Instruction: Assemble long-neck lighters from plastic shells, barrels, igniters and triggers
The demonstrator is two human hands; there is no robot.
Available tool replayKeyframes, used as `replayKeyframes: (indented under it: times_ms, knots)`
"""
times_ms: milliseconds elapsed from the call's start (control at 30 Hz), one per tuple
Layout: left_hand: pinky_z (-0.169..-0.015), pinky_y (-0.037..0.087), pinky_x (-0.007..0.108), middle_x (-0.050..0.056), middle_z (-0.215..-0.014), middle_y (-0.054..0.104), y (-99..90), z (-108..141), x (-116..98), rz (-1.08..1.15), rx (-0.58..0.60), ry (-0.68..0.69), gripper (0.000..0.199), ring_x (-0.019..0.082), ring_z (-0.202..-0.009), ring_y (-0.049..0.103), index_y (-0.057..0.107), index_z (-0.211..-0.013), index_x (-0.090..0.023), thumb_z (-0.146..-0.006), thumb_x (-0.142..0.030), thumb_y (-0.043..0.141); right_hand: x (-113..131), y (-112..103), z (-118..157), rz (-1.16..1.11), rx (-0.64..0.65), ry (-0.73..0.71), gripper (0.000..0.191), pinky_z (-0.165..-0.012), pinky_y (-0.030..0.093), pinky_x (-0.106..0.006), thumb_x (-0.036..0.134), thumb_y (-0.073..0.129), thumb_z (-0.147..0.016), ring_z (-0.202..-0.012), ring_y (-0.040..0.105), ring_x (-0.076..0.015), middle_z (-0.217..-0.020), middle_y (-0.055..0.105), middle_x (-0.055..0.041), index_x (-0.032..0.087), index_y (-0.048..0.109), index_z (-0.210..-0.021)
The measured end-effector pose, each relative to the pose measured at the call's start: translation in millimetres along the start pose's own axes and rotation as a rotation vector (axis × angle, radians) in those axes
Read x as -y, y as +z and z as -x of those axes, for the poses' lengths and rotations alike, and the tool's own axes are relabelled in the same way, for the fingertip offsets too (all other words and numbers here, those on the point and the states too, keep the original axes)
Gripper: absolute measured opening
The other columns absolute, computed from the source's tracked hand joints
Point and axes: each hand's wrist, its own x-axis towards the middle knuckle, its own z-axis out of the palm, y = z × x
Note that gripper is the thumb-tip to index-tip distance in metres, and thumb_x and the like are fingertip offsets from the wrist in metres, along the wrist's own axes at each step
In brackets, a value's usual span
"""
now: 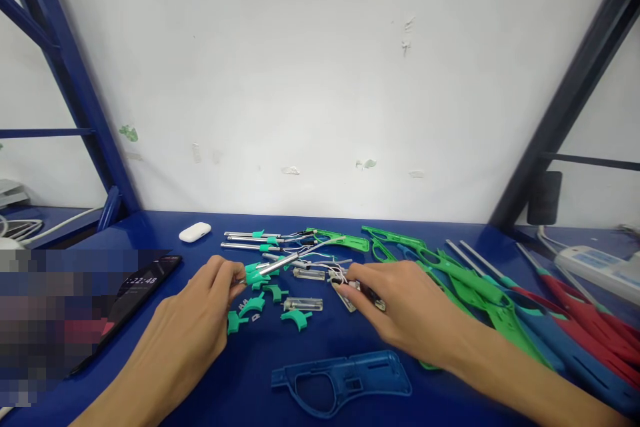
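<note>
My left hand (pixel 200 310) is closed on a metal tube (pixel 283 263) with a teal piece near its end, held at a slant above the table. My right hand (pixel 395 293) pinches a dark part (pixel 369 293) that has white wires (pixel 338 272) at its left. Around and between the hands lie loose teal triggers (pixel 297 318) and clear tanks (pixel 303 304). Nearer to me is an empty blue handle shell (pixel 350 380), lying flat. Behind the hands rest several metal tubes with teal pieces (pixel 253 247).
Green shells (pixel 450 273) are piled at the right, beside red lighters (pixel 575 313) and blue lighters (pixel 545 333). At the left are a white earbud case (pixel 195 232) and a phone (pixel 145 287). A white wall (pixel 300 80) and blue frame posts (pixel 75 80) stand behind.
</note>
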Motion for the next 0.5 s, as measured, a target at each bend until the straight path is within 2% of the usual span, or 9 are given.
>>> replayKeyframes:
  times_ms: [133, 200, 333, 400, 500]
  knots:
    - [-0.055, 0.036, 0.032, 0.000, -0.106, 0.064, 1.3, 1, -3, 0.016, -0.009, 0.018, 0.027, 0.019, -0.081, 0.075, 0.050, -0.111, -0.028, -0.118, -0.017, 0.026, -1, 10, 1, 0.007, 0.020, 0.006, 0.026, -0.058, 0.026, -0.033, 0.037, 0.061, -0.116, -0.060, 0.071, -0.0207, -0.075, 0.081, -0.0018, 0.022, 0.078, -0.103]
    - [-0.055, 0.037, 0.031, 0.000, -0.106, 0.065, 2.0, 1, -5, 0.025, -0.019, 0.028, 0.027, 0.018, -0.080, 0.076, 0.051, -0.112, -0.028, -0.119, -0.019, 0.026, -1, 15, 1, 0.007, 0.032, 0.017, 0.023, -0.058, 0.026, -0.033, 0.035, 0.064, -0.115, -0.061, 0.073, -0.0204, -0.077, 0.082, -0.0010, 0.023, 0.079, -0.103]
    - [-0.056, 0.039, 0.030, -0.001, -0.105, 0.066, 2.3, 0, -6, 0.028, -0.041, 0.029, 0.026, 0.017, -0.073, 0.073, 0.052, -0.110, -0.028, -0.119, -0.020, 0.028, 0, 19, 2, 0.008, 0.053, 0.026, 0.029, -0.056, 0.023, -0.033, 0.029, 0.066, -0.112, -0.055, 0.066, -0.0170, -0.072, 0.079, 0.0004, 0.022, 0.076, -0.086]
    - [-0.056, 0.039, 0.030, -0.002, -0.103, 0.065, 1.3, -1, -5, 0.027, -0.055, 0.030, 0.026, 0.017, -0.073, 0.073, 0.052, -0.110, -0.028, -0.119, -0.019, 0.030, 0, 15, 2, 0.011, 0.041, 0.026, 0.038, -0.055, 0.021, -0.033, 0.029, 0.066, -0.111, -0.050, 0.058, -0.0151, -0.063, 0.072, 0.0003, 0.021, 0.068, -0.074]
    - [-0.053, 0.036, 0.031, -0.002, -0.104, 0.065, -1.9, -1, -4, 0.025, -0.084, 0.042, 0.024, 0.017, -0.073, 0.073, 0.052, -0.113, -0.028, -0.119, -0.018, 0.031, -3, 2, 2, 0.002, -0.020, 0.042, 0.054, -0.054, 0.022, -0.032, 0.038, 0.062, -0.112, -0.047, 0.046, -0.0130, -0.054, 0.060, 0.0015, 0.022, 0.053, -0.062]
